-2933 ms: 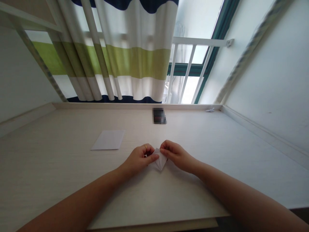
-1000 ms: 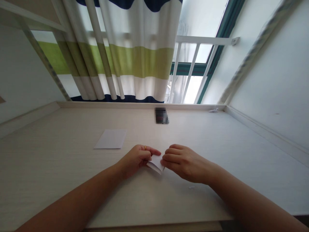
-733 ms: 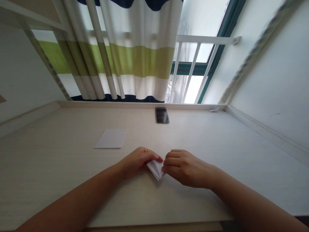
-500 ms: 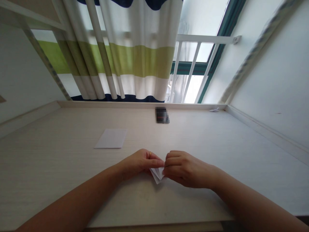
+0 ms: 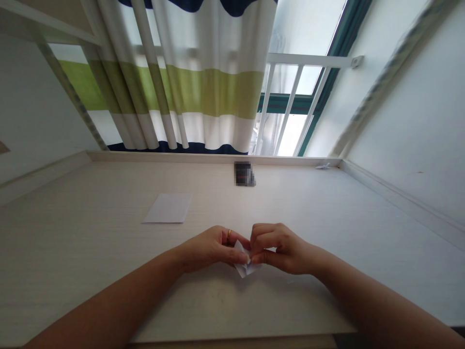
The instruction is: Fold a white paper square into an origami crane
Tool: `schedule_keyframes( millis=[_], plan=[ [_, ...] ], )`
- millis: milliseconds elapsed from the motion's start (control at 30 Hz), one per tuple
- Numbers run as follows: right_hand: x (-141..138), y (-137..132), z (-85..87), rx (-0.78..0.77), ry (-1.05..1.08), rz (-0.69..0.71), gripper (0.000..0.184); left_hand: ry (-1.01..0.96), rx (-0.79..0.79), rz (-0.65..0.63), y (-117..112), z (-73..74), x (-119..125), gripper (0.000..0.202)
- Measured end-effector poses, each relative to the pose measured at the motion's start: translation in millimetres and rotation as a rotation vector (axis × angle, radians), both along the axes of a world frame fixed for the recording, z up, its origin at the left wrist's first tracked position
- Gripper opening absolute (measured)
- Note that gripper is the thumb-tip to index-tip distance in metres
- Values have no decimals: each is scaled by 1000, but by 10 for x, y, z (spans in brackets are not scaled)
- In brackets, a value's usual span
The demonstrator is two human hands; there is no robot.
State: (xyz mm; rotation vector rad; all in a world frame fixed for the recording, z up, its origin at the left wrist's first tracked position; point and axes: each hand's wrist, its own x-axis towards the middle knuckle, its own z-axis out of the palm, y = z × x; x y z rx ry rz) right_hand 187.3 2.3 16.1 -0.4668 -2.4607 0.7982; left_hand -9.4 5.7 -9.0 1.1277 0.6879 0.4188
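A small piece of folded white paper [image 5: 244, 269] is held between my two hands, low over the pale table, with its points and creases partly showing. My left hand [image 5: 214, 248], with a gold ring on one finger, is closed on the paper's left side, the thumb pressing its middle. From the right, my right hand [image 5: 281, 249] pinches the paper's other side with bent fingers. Both sets of fingertips cover much of the paper. Beyond my left hand, a flat stack or sheet of white paper [image 5: 167, 208] lies on the table.
The pale wooden table [image 5: 90, 252] has a raised rim at its back and sides. Near the back rim lies a dark, blurred-out object [image 5: 244, 173]. A small white item [image 5: 322, 166] sits in the far right corner. A striped curtain [image 5: 214, 92] and white railing [image 5: 308, 59] stand behind.
The folded paper has turned and shifted slightly right, its points now spread differently. My left thumb has moved down onto its middle, and my right fingers have lifted and opened a little around it.
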Motion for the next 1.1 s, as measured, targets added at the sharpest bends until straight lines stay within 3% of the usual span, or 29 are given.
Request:
schedule_keyframes(
  millis=[167, 367, 500, 633, 767, 1100],
  plan=[
    [-5, 9, 5, -7, 83, -76, 19, -54, 26, 13, -1, -2, -6, 44],
    [-10, 8, -48, 116, 124, -187, 10, -98, 43, 39, 10, -4, 6, 55],
    [-6, -2, -61, 209, -8, -232, 1, -97, 51, 36, 3, 14, 19, 54],
    [-25, -19, -64, 330, -179, -248, 3, -57, 102, 11, -9, 28, 44, 51],
    [-48, -22, -82, 431, -224, -282, 9, -14, 137, 89, -6, 0, 58, 35],
    [-65, -28, -97, 336, -169, -338, 14, -45, 118, 97, 0, -2, 56, 29]
  ],
)
